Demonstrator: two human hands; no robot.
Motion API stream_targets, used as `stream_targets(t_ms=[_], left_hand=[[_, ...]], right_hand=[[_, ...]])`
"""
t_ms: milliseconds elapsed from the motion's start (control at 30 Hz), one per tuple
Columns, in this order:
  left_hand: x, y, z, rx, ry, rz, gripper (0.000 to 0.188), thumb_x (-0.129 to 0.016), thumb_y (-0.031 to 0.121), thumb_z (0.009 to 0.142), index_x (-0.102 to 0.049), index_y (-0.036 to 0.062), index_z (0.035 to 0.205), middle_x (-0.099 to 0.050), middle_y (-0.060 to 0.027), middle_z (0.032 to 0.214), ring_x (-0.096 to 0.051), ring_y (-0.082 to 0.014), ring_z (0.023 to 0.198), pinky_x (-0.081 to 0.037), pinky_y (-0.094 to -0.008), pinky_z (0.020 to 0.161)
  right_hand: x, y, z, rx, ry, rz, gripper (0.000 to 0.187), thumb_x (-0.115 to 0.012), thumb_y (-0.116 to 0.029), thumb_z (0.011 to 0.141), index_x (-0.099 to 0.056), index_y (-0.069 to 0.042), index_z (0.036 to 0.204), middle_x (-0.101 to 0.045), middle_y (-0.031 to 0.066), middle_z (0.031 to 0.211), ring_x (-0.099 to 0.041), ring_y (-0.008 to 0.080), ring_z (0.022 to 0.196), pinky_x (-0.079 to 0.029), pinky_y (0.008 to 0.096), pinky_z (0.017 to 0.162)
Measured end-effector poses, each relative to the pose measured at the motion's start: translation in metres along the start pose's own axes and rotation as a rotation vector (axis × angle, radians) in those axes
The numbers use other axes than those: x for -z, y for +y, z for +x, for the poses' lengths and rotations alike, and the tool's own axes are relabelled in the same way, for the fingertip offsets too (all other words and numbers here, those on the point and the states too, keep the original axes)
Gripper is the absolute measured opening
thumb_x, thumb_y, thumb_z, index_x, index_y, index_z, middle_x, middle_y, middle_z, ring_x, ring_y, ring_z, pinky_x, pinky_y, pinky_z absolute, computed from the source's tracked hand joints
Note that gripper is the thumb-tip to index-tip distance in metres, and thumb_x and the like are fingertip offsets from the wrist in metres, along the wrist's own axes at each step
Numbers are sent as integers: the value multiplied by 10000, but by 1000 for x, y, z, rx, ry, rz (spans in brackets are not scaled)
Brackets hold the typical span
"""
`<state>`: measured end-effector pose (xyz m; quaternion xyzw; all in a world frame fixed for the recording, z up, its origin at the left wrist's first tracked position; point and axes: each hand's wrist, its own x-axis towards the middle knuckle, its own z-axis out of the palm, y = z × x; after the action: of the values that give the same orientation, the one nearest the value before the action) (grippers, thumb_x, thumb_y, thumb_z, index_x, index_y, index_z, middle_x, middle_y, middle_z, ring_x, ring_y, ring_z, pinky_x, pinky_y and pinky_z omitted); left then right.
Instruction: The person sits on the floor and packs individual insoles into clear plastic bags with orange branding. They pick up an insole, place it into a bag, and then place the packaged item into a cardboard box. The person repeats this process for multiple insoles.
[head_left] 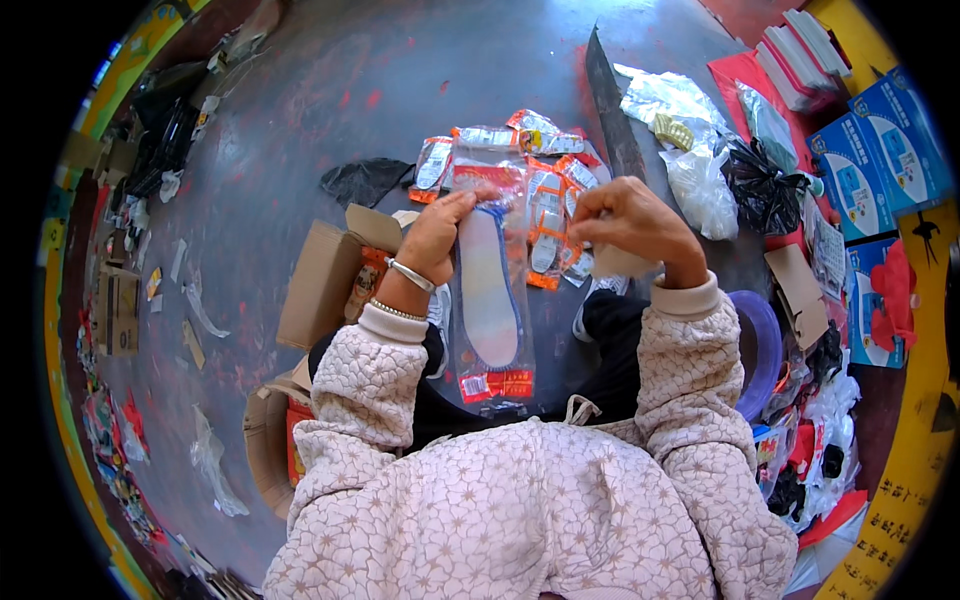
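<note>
My left hand (437, 238) grips the upper left edge of a clear plastic bag (523, 345) with red printed ends. Inside the bag lies a long pale insole (488, 290) with a blue rim, held upright over my lap. To the right of the bag, my right hand (640, 225) is raised with its fingers curled together. A blurred beige patch shows just under that hand, and what the fingers hold, if anything, I cannot make out. Behind the bag, several packaged insoles (546, 205) in orange-and-clear wrappers lie in a loose pile on the floor.
An open cardboard box (322, 285) with orange packets stands left of my knees, another box (268, 440) nearer me. A black plastic sheet (366, 182) lies beyond. At right are white plastic bags (700, 180), a black bag (765, 185), a purple basin (757, 350) and blue boxes (870, 165).
</note>
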<state>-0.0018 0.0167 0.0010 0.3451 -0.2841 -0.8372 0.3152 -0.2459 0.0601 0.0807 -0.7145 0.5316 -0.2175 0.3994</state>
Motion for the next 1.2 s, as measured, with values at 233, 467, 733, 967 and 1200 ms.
stream_targets(t_ms=[233, 467, 733, 967, 1200], left_hand=[[-15, 12, -8, 44, 73, -40, 300, -402, 221, 949, -524, 41, 1156, -593, -137, 1065, -623, -271, 922, -544, -405, 760], [-14, 5, 0, 19, 5, -4, 301, -415, 220, 947, -532, 35, 1154, -587, -126, 1058, -616, -216, 915, -535, -360, 788], [-21, 14, -11, 17, 93, -2, 297, -397, 226, 952, -526, 31, 1136, -586, -154, 1042, -623, -246, 858, -544, -397, 733], [13, 47, -21, -226, 161, 48, 335, -367, 247, 957, -516, 29, 1163, -594, -172, 1046, -623, -290, 903, -540, -455, 751], [16, 62, -35, -343, 185, 164, 341, -382, 252, 956, -512, 32, 1183, -567, -175, 1138, -614, -306, 962, -532, -446, 808]], right_hand=[[-19, 0, 8, 195, 267, 77, 130, -638, -109, 695, -654, -7, 774, -620, 108, 639, -604, 180, 578, -474, 277, 586], [-44, -19, 11, 225, 307, -89, 148, -652, -150, 723, -663, -67, 845, -642, 86, 657, -631, 201, 596, -485, 286, 549], [-39, -2, 16, 240, 387, 60, 102, -616, -121, 741, -635, -20, 749, -630, 92, 704, -597, 172, 567, -470, 269, 535], [-29, -4, -3, -69, -192, 326, 247, -605, -214, 829, -670, 15, 894, -620, 82, 672, -575, 108, 564, -461, 253, 534], [-38, 11, 1, -12, -142, 242, 139, -633, -117, 750, -622, 14, 708, -599, 54, 634, -557, 98, 554, -448, 258, 527]])
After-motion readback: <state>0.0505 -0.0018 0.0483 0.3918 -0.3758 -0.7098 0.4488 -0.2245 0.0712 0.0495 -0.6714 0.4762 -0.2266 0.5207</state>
